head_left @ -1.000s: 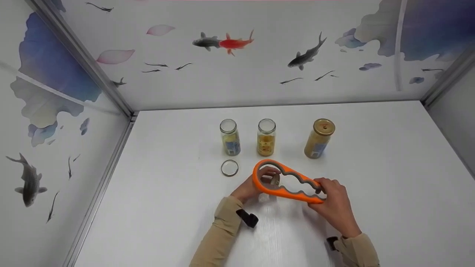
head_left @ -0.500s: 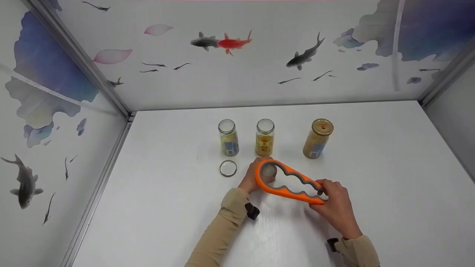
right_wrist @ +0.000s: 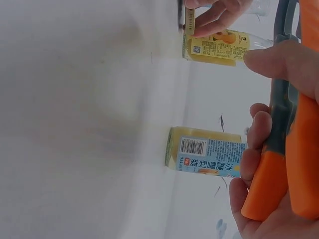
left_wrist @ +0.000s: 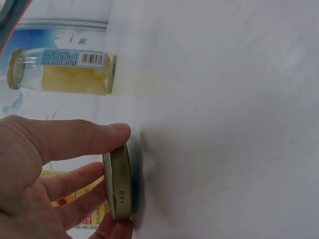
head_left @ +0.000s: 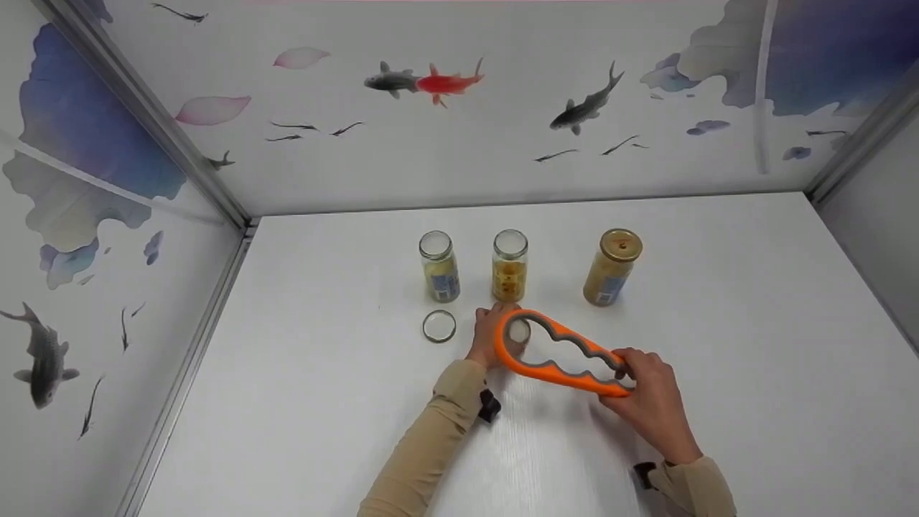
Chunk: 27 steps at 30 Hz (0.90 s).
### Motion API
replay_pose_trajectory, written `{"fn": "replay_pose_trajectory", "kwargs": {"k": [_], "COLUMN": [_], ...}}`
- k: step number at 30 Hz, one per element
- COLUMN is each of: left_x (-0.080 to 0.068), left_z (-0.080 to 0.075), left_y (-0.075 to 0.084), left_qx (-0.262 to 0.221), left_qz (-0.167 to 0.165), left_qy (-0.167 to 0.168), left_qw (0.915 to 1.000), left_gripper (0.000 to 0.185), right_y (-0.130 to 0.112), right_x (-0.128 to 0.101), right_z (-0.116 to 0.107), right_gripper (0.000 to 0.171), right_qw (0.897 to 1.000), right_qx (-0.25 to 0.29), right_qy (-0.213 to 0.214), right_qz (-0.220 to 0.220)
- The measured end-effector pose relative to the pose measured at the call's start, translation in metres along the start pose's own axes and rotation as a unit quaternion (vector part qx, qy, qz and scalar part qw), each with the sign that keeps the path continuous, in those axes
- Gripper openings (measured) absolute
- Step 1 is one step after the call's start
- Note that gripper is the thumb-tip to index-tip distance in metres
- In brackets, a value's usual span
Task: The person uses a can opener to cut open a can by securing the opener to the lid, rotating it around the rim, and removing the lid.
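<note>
A gold jar lid [left_wrist: 121, 183] is pinched between the thumb and fingers of my left hand [head_left: 490, 336]. It lies level with its pale inside up, at or just over the table in front of the middle open jar [head_left: 509, 278]; whether it touches, I cannot tell. My right hand [head_left: 652, 401] grips the handle ends of an orange jar opener [head_left: 547, 373] with grey wavy inner edges. The opener is held in the air, and its rounded loop partly covers the left hand and the lid in the head view.
Left of the middle jar stands another open jar [head_left: 441, 278], with a loose lid [head_left: 439, 327] on the table before it. A jar with its gold lid on [head_left: 610, 276] stands to the right. Printed walls edge the white table [head_left: 323, 373] at the back and left.
My left hand has moved forward and turned the lid from on edge to inside up, lowering it toward the table. The right hand and opener have hardly moved.
</note>
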State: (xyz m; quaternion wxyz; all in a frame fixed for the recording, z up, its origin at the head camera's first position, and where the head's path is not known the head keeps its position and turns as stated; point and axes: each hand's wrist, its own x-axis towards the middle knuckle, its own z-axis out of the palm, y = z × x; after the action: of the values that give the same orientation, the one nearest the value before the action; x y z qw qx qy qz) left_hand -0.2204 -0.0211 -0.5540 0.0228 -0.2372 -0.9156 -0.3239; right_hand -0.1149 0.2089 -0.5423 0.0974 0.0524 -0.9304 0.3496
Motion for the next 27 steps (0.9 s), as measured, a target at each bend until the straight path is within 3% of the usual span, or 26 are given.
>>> {"fn": "replay_pose_trajectory", "kwargs": {"k": [9,15,22,27], "left_x": [0.003,0.003,0.003,0.008], "left_z": [0.005,0.001,0.003,0.007], "left_y": [0.003,0.013,0.027,0.033], "left_qx": [0.014,-0.023,-0.028,-0.042], "left_qz": [-0.024,-0.081,-0.116,-0.122], "left_qy": [0.020,0.001,0.050,0.052], "left_qw": [0.9994,0.9965,0.9917,0.9902], "left_gripper": [0.038,0.045,0.046,0.044], "right_y": [0.001,0.000,0.001,0.000], "right_x": [-0.001,0.000,-0.002,-0.004], "right_z": [-0.001,-0.003,-0.007,-0.014], "right_gripper": [0.046,0.048,0.048,0.049], "right_qw": [1.000,1.000,1.000,1.000], "right_qx": [-0.002,-0.003,-0.001,-0.015], "right_qy": [-0.006,-0.012,0.018,0.024], "right_qz": [0.012,0.026,-0.005,0.002]}}
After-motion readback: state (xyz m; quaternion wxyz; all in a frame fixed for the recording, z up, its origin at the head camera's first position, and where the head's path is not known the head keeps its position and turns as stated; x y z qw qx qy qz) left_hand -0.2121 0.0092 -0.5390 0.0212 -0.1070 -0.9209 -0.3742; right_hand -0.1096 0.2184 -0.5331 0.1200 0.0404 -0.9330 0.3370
